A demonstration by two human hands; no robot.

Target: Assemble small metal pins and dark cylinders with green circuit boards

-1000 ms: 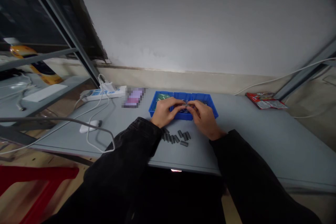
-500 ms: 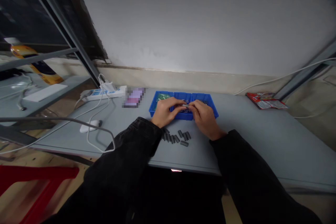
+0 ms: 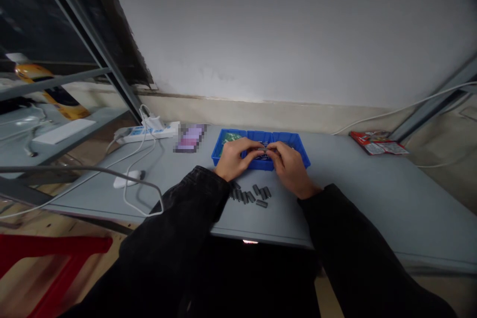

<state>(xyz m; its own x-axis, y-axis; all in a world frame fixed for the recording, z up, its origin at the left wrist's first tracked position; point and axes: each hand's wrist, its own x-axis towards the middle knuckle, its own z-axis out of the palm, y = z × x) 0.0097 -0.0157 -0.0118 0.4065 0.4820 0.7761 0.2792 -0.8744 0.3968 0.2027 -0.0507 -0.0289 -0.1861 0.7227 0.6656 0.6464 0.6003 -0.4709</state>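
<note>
Over the middle of a blue three-compartment tray (image 3: 306, 159), my left hand (image 3: 234, 157) and my right hand (image 3: 291, 168) meet fingertip to fingertip. Both pinch a small grey cylindrical piece (image 3: 263, 150), mostly hidden by the fingers. Green pieces (image 3: 231, 137) lie in the tray's left compartment, and small shiny metal parts (image 3: 264, 157) in the middle one. My right hand partly covers the right compartment, whose contents I cannot make out. In front of the tray, several dark grey cylinders (image 3: 262, 203) lie loose on the table, some close to my left sleeve.
A white power strip (image 3: 169, 130) with cables and a blurred purple rectangle (image 3: 191, 138) are at the back left of the grey table (image 3: 357, 194). A white mouse-like object (image 3: 127, 179) is nearer. A red packet (image 3: 378, 143) lies back right. A red stool (image 3: 55, 246) stands lower left.
The fingertips of my right hand have shifted slightly around the small piece, which now shows darker between the fingers. My left hand and the loose cylinders stay in place.
</note>
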